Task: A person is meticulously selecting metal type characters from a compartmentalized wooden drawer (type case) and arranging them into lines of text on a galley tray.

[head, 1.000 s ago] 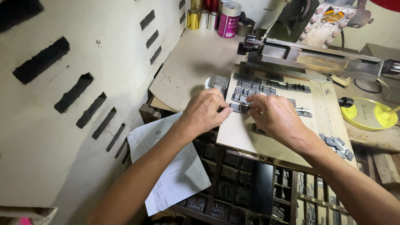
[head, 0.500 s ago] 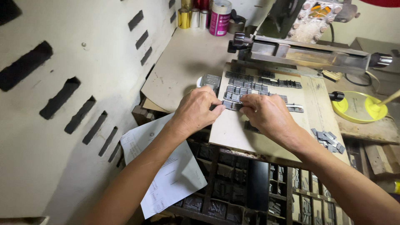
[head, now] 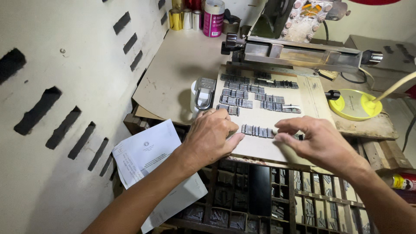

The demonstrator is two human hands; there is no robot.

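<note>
A short row of grey metal type pieces (head: 258,130) lies on a pale board (head: 277,149). My left hand (head: 212,136) presses against the row's left end and my right hand (head: 318,141) against its right end, pinching the row between them. Farther back on the board lie several more rows of metal type (head: 255,93). A metal clip-like tool (head: 203,93) rests at the board's left edge, just beyond my left hand.
A metal press machine (head: 299,50) stands behind the board. Foil rolls and a pink can (head: 213,18) sit at the back. A yellow dish (head: 355,104) is at the right. White papers (head: 147,151) hang at the left; type-case compartments (head: 268,199) lie below.
Both hands have drawn back toward me from the upper rows of type, bringing a short row of pieces to the near part of the board. The view has shifted a little.
</note>
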